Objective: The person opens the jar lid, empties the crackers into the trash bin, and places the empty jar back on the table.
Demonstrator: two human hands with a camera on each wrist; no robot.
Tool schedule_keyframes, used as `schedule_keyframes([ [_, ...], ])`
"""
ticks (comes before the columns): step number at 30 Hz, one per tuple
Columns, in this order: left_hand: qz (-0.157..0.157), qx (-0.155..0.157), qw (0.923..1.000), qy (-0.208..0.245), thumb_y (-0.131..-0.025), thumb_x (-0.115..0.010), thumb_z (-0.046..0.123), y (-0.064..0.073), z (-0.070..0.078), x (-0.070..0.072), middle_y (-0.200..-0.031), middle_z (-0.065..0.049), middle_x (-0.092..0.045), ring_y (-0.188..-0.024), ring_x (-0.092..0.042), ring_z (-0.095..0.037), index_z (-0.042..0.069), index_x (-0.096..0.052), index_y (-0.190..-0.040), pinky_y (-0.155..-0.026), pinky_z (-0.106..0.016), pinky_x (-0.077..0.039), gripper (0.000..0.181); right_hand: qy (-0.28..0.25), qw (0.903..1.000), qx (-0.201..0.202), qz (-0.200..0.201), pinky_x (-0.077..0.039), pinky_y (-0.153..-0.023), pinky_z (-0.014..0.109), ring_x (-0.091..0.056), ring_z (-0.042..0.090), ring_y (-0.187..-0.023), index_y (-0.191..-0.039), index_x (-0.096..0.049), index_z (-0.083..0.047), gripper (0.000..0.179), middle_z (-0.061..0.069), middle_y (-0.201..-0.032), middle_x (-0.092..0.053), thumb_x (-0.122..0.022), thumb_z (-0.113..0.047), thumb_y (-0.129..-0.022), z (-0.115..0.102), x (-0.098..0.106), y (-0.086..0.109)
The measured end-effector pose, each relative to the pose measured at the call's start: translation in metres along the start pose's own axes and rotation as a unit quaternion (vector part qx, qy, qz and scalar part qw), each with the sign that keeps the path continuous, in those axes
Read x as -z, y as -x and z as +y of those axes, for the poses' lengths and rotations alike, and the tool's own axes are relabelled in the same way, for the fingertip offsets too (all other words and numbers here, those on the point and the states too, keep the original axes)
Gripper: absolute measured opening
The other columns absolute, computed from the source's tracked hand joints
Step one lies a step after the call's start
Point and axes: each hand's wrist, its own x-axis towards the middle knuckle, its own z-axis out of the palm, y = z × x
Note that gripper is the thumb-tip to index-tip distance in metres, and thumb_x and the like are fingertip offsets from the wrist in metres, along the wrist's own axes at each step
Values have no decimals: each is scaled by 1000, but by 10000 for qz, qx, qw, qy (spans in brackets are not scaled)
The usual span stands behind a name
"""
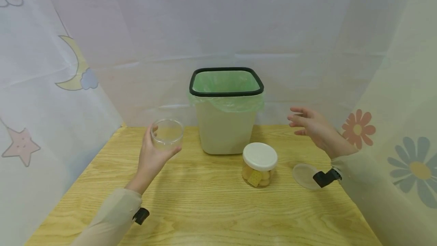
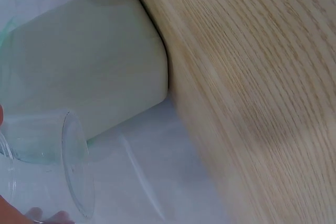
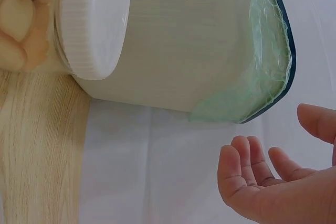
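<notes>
My left hand [image 1: 152, 153] grips a clear, see-through plastic tub [image 1: 168, 134] and holds it above the left part of the table. In the left wrist view the tub [image 2: 44, 166] looks empty, with fingers and thumb round its side. My right hand [image 1: 315, 128] is raised in the air to the right of the bin, its fingers loosely bent and nothing in them. Below and left of it stands a jar of biscuits [image 1: 259, 175] with a white lid [image 1: 260, 156]. A clear round lid [image 1: 305, 176] lies flat on the table, partly hidden by the right wrist strap.
A pale bin [image 1: 225, 128] with a black rim and green liner [image 1: 227, 104] stands at the back middle of the wooden table [image 1: 191, 208]. Patterned white sheets [image 1: 290, 18] hang behind the table and on both sides.
</notes>
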Motion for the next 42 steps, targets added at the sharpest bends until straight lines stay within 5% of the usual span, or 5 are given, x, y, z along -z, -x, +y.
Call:
schedule_keyframes([
  [13,-147,1,9998,151,-74,-87,19,4,-8,-4,-154,-12,-27,-140,-27,-37,10,-14,-154,-104,-63,-30,109,55,10000,-17,-26,-47,-86,32,-48,14,-104,-154,-14,1,68,26,-146,-31,-45,-34,-104,4,-1,5],
  [20,-285,100,9993,230,-74,-87,21,9,-13,-6,-155,-12,-26,-141,-25,-38,9,-11,-155,-104,-63,-31,111,-6,9999,-2,-125,-43,-93,45,-39,39,-123,-154,-10,2,68,29,-146,-29,-43,-32,-105,12,-4,9],
  [24,-298,63,9991,287,-74,-87,21,12,-17,-9,-155,-13,-26,-140,-25,-38,8,-13,-154,-103,-63,-32,110,-89,9999,-4,-87,-41,-96,50,-37,41,-125,-154,-11,2,68,29,-146,-28,-43,-33,-105,14,-6,10],
  [36,-587,-13,9979,257,-74,-86,19,16,-25,-15,-154,-18,-24,-140,-23,-43,2,-12,-153,-103,-65,-30,109,-165,9998,1,-82,-46,-91,40,-50,10,-103,-153,-12,3,70,29,-148,-28,-45,-33,-104,23,-9,11],
  [42,-617,103,9976,298,-74,-86,19,19,-31,-17,-154,-19,-24,-139,-25,-44,2,-11,-153,-103,-65,-31,110,-161,9998,61,-39,-49,-86,34,-50,16,-107,-152,-13,5,69,30,-147,-28,-45,-32,-104,25,-9,13],
])
